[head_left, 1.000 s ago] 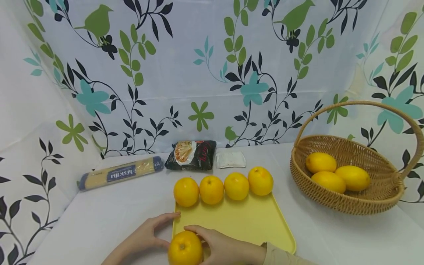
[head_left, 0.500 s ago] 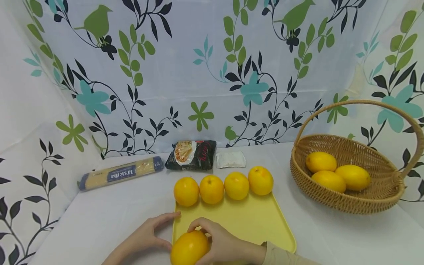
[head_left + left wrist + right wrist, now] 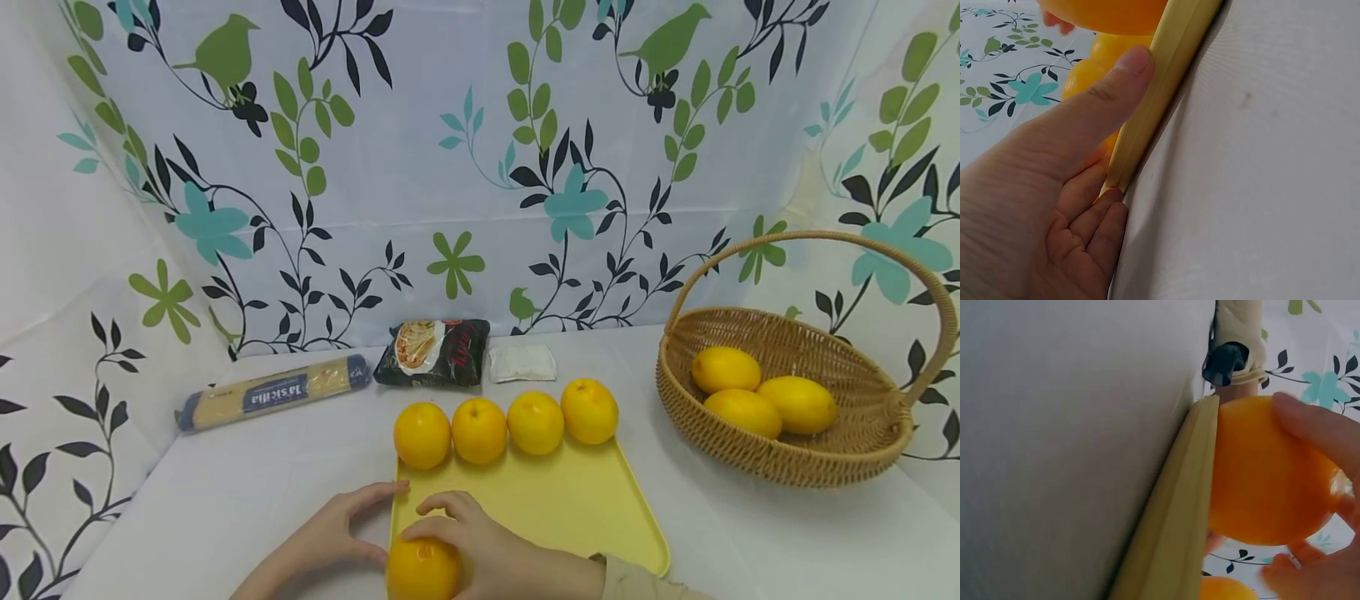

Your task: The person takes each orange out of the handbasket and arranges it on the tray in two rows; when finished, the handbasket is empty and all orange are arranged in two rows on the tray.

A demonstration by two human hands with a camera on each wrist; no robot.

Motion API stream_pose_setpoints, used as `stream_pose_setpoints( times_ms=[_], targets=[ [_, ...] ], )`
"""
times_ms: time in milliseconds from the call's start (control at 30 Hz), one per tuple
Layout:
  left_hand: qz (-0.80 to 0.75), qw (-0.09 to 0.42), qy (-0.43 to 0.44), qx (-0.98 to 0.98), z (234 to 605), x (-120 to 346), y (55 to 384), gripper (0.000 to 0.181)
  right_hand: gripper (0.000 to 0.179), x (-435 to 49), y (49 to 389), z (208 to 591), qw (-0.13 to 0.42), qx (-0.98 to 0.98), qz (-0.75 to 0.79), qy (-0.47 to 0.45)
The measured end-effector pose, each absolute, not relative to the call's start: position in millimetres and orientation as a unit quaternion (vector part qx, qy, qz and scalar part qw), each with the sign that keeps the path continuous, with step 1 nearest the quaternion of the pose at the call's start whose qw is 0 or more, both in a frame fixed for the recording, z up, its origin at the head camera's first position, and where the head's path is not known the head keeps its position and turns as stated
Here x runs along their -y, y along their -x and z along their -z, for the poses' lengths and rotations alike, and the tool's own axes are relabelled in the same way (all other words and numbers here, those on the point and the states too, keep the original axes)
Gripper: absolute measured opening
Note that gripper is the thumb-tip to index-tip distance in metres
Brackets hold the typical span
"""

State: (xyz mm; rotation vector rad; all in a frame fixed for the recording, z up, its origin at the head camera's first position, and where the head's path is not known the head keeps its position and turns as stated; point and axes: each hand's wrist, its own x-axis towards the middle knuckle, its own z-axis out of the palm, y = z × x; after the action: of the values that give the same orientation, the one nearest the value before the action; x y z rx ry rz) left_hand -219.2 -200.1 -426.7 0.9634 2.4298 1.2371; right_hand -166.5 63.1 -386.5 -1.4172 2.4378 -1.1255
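Note:
An orange [image 3: 424, 570] sits at the near left part of a yellow tray [image 3: 555, 508], at the lower edge of the head view. My right hand [image 3: 491, 546] holds it from the right, fingers over its top. In the right wrist view the orange [image 3: 1272, 475] overlaps the tray wall [image 3: 1172, 519], with the thumb [image 3: 1316, 425] against it. Along the tray's left edge my left hand [image 3: 330, 529] rests with thumb and index finger spread. Its thumb [image 3: 1116, 87] touches the rim in the left wrist view. Several oranges [image 3: 480, 430] line the tray's far edge.
A wicker basket [image 3: 780, 458] with three lemons [image 3: 797, 405] stands at the right. Along the back lie a spaghetti packet [image 3: 273, 393], a black food packet [image 3: 442, 354] and a small white packet [image 3: 522, 363]. A patterned cloth [image 3: 487, 192] hangs behind.
My right hand has turned the orange, whose stem end faced up earlier, and its fingers have shifted over the top. The left hand has stayed at the tray's edge.

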Motion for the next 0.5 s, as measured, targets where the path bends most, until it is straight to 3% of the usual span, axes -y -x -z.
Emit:
stream_pose_setpoints(
  times_ms=[333, 500],
  targets=[
    [-0.43, 0.139, -0.315, -0.834, 425.7, 198.7, 220.3, 0.068, 0.063, -65.1, 168.9, 387.3, 0.202, -0.758, 0.485, 0.387],
    [-0.43, 0.139, -0.317, -0.834, 426.5, 200.2, 219.8, 0.068, 0.066, -66.7, 168.5, 387.8, 0.21, -0.764, 0.478, 0.379]
  ],
)
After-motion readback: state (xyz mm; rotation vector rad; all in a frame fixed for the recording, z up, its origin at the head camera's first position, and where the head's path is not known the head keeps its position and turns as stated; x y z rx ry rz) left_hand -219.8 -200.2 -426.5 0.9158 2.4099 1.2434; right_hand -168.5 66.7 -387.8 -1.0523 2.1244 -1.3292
